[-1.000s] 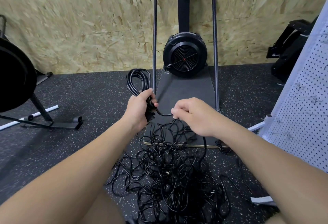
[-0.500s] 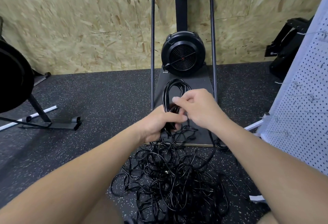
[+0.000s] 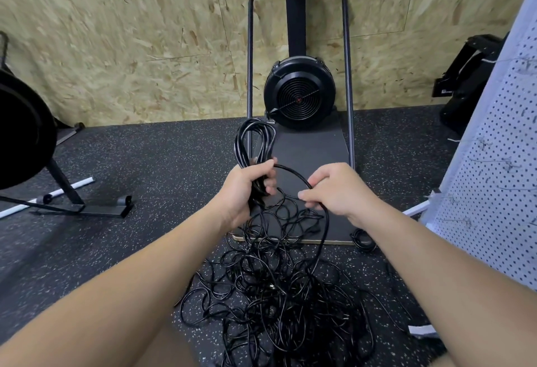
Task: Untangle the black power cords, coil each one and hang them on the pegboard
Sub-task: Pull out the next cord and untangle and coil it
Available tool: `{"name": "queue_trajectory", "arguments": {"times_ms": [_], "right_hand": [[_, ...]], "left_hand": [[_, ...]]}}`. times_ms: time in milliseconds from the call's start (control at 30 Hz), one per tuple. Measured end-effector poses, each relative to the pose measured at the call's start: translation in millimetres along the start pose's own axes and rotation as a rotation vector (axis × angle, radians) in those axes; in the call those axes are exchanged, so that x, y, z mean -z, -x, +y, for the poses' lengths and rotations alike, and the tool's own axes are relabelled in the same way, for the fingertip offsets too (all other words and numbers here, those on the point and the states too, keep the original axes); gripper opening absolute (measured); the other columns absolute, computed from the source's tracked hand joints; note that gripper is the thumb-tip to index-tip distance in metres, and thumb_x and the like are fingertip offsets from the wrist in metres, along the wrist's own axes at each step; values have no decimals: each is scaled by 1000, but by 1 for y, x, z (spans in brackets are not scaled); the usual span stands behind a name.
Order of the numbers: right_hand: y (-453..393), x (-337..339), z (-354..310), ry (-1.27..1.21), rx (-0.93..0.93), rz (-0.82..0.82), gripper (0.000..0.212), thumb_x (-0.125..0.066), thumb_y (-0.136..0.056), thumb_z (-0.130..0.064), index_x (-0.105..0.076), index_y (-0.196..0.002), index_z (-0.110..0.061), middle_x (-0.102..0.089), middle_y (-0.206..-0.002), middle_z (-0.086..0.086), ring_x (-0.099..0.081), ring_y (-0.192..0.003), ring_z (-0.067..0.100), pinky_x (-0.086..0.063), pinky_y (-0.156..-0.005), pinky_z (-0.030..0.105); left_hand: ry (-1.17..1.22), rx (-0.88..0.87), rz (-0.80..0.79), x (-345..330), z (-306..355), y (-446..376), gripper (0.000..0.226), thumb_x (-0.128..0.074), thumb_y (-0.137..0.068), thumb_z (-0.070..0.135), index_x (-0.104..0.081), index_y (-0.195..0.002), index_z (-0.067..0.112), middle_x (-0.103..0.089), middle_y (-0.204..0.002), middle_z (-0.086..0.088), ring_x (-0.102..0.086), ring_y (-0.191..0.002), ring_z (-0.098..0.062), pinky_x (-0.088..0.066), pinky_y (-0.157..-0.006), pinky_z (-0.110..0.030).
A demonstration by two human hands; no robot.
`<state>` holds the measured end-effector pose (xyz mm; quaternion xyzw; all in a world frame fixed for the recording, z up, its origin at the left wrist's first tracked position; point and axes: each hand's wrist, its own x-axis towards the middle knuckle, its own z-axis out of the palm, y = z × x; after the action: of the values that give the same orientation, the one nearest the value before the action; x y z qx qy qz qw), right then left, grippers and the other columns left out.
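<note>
My left hand [image 3: 245,189] grips a bundle of coiled black cord [image 3: 253,143] whose loops stick up above the fist. From that fist one strand arcs to the right into my right hand [image 3: 334,189], which pinches it between thumb and fingers. The strand then drops down into a large tangle of black power cords [image 3: 276,288] lying on the speckled floor between my arms. A white pegboard [image 3: 494,192] with several wire hooks stands at the right edge.
A black fan exercise machine [image 3: 299,96] with a flat base board [image 3: 311,148] stands straight ahead against the chipboard wall. Another machine's black wheel and stand [image 3: 26,140] is at the left, with a white pole [image 3: 46,195] on the floor. A black object [image 3: 470,76] sits at the far right.
My hands were together at the coil half a second ago. They have drawn apart, the left moving left with the coil and the right pulling a fresh length of cord to the right.
</note>
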<state>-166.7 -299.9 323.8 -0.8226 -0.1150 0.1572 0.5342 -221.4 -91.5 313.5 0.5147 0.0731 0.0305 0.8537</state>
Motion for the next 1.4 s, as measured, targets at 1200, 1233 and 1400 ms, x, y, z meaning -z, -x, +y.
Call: {"name": "queue_trajectory", "arguments": {"times_ms": [1200, 1233, 1400], "right_hand": [[-8, -9, -38, -275, 170, 406, 73, -44, -108, -68, -43, -76, -2, -45, -65, 11, -51, -51, 22, -42, -62, 39], [-7, -9, -39, -274, 162, 392, 70, -44, -108, -68, -44, -76, -5, -46, -65, 11, -53, -50, 20, -44, -63, 39], [-5, -3, -36, -454, 79, 77, 75, -40, -102, -82, -77, -116, -18, -81, -100, -5, -77, -94, 12, -58, -95, 42]], "left_hand": [[-567, 38, -571, -51, -14, 36, 5, -58, -113, 7, -57, -108, 5, -41, -84, -16, -46, -73, -25, -50, -73, -38], [-570, 33, -556, -51, -15, 35, 7, -58, -113, 8, -57, -107, 6, -42, -83, -14, -44, -71, -24, -50, -70, -37], [-609, -50, -346, -37, -14, 26, 22, -59, -114, 14, -56, -97, 0, -44, -74, -6, -44, -65, -23, -49, -64, -36]]}}
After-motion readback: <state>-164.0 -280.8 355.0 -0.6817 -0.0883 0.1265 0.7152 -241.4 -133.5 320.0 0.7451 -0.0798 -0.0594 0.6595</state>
